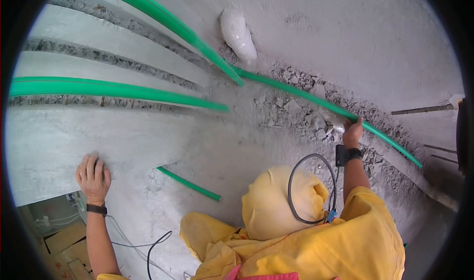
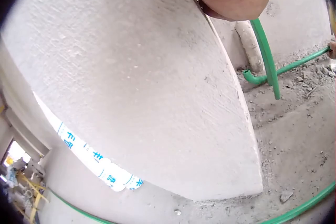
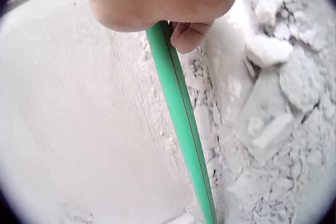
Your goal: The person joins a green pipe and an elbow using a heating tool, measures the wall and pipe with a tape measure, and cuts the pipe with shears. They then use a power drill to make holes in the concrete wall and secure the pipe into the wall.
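Left hand (image 1: 94, 177) rests on the concrete wall (image 1: 49, 146), fingers relaxed, grasping nothing. 2 wall pipes (image 1: 118, 90) end free; we judge these unjoined. The long green pipe (image 1: 316, 100) runs over rubble (image 1: 294, 107), elbow (image 2: 251, 77) apparently fitted; the right hand (image 1: 352, 133) grips it, fingers curled round, so we judge fixing undone.

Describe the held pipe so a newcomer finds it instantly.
Find the thick white stub beside the strip of rubble. A long green pipe runs from near its base across that rubble. Unlike the other green pipes, it is gripped by the right hand.
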Available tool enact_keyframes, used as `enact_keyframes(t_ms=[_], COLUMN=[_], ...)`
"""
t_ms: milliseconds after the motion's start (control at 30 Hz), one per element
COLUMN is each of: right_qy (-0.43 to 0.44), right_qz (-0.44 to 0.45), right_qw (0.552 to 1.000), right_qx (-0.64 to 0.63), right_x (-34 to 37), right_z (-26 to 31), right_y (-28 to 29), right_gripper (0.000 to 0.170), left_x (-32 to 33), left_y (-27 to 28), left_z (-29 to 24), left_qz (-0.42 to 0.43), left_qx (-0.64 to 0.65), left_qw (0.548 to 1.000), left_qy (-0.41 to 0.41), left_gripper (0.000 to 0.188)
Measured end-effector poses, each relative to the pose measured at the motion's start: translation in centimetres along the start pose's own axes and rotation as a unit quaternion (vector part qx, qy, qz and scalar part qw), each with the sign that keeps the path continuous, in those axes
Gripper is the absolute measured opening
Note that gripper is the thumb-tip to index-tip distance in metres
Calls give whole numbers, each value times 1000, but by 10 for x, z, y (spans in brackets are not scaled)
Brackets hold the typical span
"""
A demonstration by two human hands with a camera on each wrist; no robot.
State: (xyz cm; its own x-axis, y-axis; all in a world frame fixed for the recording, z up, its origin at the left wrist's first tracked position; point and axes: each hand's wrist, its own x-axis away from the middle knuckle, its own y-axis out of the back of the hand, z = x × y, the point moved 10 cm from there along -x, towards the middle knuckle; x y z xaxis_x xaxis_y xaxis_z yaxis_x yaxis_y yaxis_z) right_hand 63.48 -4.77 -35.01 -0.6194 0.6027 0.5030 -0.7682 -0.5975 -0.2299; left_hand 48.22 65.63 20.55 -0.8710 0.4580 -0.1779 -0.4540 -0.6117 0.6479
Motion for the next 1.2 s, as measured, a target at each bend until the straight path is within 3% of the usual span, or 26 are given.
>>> enact_keyframes(t_ms=[200, 567, 667, 767, 867, 900, 1033, 1200], right_qy=[-2, -83, -91, -85, -77, -89, -77, -94], right_qz=[-19, 97, 124, 74, 130, 103, 139, 105], right_qw=[1000, 991, 988, 993, 988, 989, 986, 988], right_qx=[0, -27, -31, -20, 44, 50, 56, 70], right_x=[1, 6, 22, 19, 10, 10, 14, 16], right_z=[19, -64, -49, -38, -57, -61, -53, -52], right_y=[10, -84, -89, -73, -75, -71, -79, -76], right_gripper=[37, 41, 40, 38, 37, 38, 38, 37], left_x=[-2, 0, -1, -2, 0, 1, 1, 1], left_y=[2, -1, 0, 0, -2, -2, -1, -2], left_z=[-1, 0, 0, 0, 2, 2, 3, 3], left_qz=[-8, -1, -1, -5, -3, -8, -10, -4], left_qx=[3, -2, -7, -13, -18, -13, -5, 3], left_qw=[1000, 1000, 1000, 1000, 1000, 1000, 1000, 1000], left_qy=[0, 2, 0, 4, 8, 5, 8, 13], left_gripper=[18, 19, 18, 18, 19, 19, 20, 19])
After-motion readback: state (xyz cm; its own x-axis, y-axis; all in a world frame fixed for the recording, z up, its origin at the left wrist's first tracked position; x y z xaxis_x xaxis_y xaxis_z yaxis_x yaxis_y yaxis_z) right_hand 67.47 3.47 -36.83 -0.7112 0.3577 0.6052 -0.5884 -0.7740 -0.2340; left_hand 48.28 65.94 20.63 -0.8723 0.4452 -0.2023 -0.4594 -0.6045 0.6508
